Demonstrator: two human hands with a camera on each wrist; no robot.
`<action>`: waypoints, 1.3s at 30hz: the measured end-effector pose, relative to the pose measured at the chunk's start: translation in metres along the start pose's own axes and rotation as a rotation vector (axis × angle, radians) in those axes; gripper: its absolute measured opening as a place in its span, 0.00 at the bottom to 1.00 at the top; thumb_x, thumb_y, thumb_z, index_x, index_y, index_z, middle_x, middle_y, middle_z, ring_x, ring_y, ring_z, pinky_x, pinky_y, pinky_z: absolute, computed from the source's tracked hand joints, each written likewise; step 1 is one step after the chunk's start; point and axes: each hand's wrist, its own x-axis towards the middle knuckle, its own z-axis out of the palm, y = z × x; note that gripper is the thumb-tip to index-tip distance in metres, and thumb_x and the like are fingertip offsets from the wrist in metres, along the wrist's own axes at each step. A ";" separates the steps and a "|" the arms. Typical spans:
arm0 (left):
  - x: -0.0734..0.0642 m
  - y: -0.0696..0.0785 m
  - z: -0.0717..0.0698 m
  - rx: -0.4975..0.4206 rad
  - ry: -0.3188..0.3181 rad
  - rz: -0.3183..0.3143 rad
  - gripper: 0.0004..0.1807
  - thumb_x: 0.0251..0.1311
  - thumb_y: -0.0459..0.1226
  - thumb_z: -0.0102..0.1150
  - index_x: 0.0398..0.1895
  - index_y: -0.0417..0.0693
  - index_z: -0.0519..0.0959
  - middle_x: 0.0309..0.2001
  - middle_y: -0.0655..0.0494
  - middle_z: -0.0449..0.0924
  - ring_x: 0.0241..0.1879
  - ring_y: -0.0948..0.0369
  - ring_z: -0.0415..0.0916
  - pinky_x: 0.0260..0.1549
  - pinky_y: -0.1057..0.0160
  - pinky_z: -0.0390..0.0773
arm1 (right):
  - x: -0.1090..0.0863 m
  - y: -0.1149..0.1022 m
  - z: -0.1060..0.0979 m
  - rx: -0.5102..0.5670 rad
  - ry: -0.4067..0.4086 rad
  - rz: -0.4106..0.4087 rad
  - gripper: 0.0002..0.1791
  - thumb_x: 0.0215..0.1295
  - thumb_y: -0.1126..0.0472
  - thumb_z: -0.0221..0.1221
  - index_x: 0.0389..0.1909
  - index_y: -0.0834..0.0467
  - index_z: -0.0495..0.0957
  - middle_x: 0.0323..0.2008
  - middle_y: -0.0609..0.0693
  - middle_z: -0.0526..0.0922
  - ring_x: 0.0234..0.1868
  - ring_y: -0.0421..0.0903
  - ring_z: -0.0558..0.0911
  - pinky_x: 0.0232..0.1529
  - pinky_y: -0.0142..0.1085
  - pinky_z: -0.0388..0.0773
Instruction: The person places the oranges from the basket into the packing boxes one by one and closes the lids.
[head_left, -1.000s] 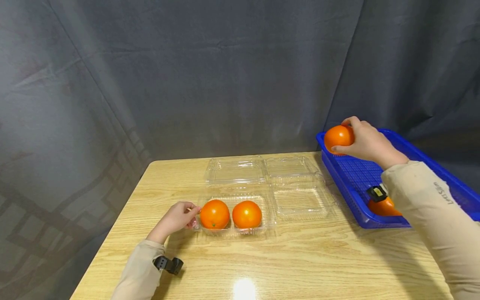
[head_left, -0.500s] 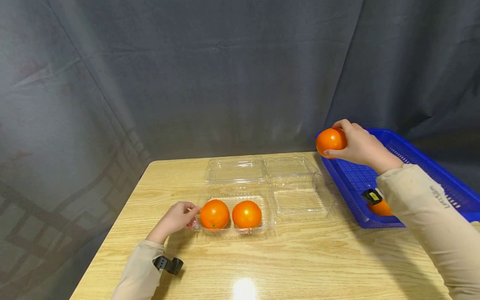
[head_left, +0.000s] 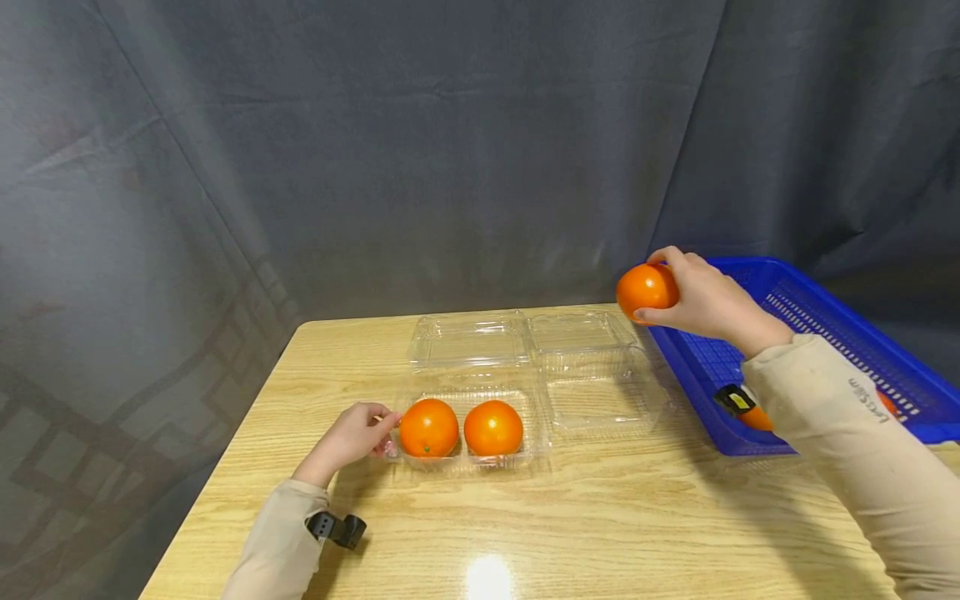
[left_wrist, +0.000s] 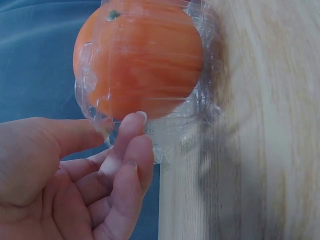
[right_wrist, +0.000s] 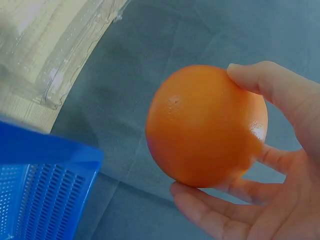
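Observation:
My right hand (head_left: 708, 300) grips an orange (head_left: 645, 287) in the air at the blue basket's far left corner. The right wrist view shows the thumb on one side of this orange (right_wrist: 205, 125) and the fingers curled round the other. On the left, my left hand (head_left: 352, 437) pinches the edge of a clear plastic clamshell container (head_left: 532, 421) between thumb and fingers. Two oranges sit in it side by side, a left one (head_left: 429, 428) and a right one (head_left: 493, 428). Its lid (head_left: 471, 340) lies folded back behind them.
A second clear clamshell container (head_left: 600, 402) stands open beside the first, with nothing in it. The blue basket (head_left: 688, 398) at the table's right holds more oranges, including one (head_left: 756, 419) partly behind the right wrist camera. A grey curtain (head_left: 450, 167) hangs behind the table.
My right hand has carried its orange left and slightly down, from over the basket's far left corner to just past its edge. The left hand and the two containers have stayed in place.

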 end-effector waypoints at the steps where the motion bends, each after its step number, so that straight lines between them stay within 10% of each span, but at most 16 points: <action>1: 0.000 0.000 0.000 0.000 0.000 0.000 0.14 0.67 0.39 0.48 0.37 0.35 0.78 0.19 0.54 0.76 0.19 0.65 0.72 0.23 0.65 0.80 | 0.000 -0.001 0.000 0.001 0.001 -0.001 0.38 0.50 0.50 0.67 0.57 0.62 0.61 0.47 0.69 0.71 0.41 0.64 0.75 0.38 0.56 0.75; 39: 0.000 -0.002 0.000 0.016 0.002 -0.001 0.14 0.67 0.40 0.49 0.36 0.36 0.78 0.19 0.54 0.75 0.18 0.65 0.72 0.22 0.68 0.78 | -0.016 -0.031 0.022 0.003 0.008 -0.138 0.34 0.48 0.51 0.69 0.54 0.57 0.65 0.45 0.64 0.75 0.40 0.59 0.78 0.36 0.53 0.77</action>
